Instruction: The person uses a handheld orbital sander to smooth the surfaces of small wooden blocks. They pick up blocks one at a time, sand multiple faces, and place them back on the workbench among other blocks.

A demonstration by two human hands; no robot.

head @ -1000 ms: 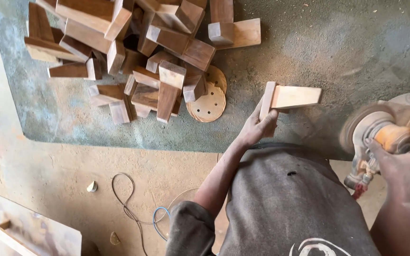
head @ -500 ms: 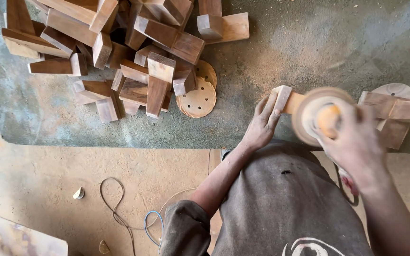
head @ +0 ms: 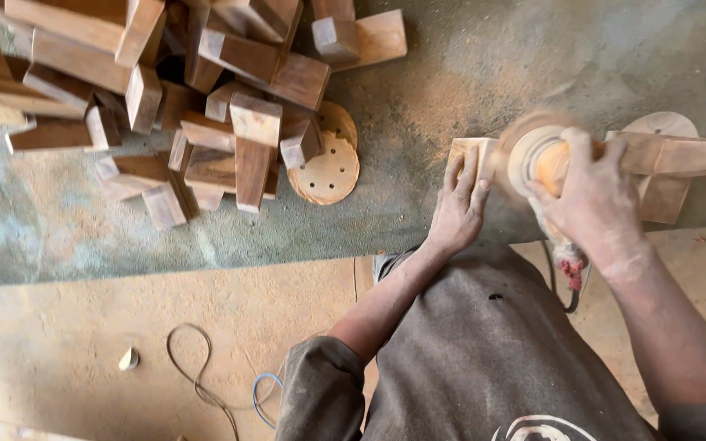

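The workbench [head: 467,57] fills the upper part of the head view; its top is grey-green and dusted with sawdust, and its near edge runs left to right above the sandy floor [head: 83,327].

A pile of wooden blocks [head: 165,98] occupies the bench's upper left, cut off by the top and left picture edges. Blocks lie crossed at mixed angles, so lower ones are partly hidden. Two round sanding discs [head: 324,167] with holes lie against the pile's right side, one overlapping the other.

The wooden piece [head: 680,155] lies near the bench's front edge at the right. Its long axis runs left to right, and its right end leaves the picture. Its middle is hidden by the sander and the right hand; a round disc shows behind it.

The sander [head: 537,155] sits on the wooden piece, its pad blurred by motion. Its body and cord drop below the right hand and are hard to make out.

The right hand [head: 594,196] is wrapped over the sander's top, fingers curled in a closed grip, forearm running down to the lower right.

The left hand [head: 459,204] lies flat, palm down, on the piece's left end, fingers extended and close together, pointing away from the body.

A loose cable [head: 206,376] lies on the floor.
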